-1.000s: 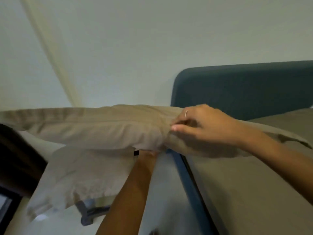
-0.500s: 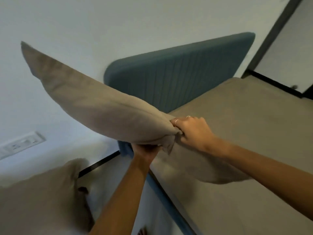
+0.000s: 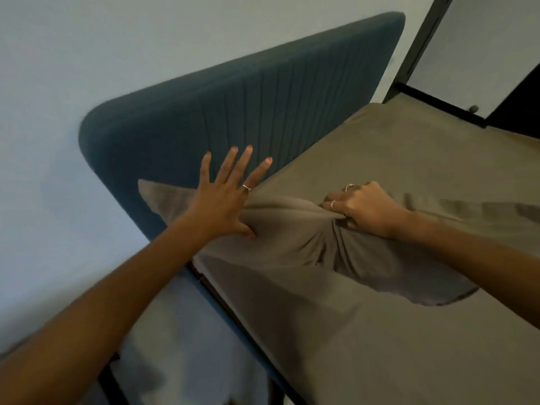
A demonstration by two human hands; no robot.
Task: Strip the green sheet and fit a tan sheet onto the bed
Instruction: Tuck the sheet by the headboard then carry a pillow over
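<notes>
The bed carries a tan sheet across the whole visible mattress, smooth toward the far side; the bed's dark blue edge runs along the near-left side. No green sheet shows in this view. Nearest you, both forearms reach in from the bottom corners. Your left hand lies flat with fingers straight and spread, palm pressing on the left end of a tan pillow that lies on the sheet near the head of the bed. Your right hand is clenched, grasping a bunch of the pillow's fabric at its middle. Beyond stands the blue padded headboard against a pale wall.
</notes>
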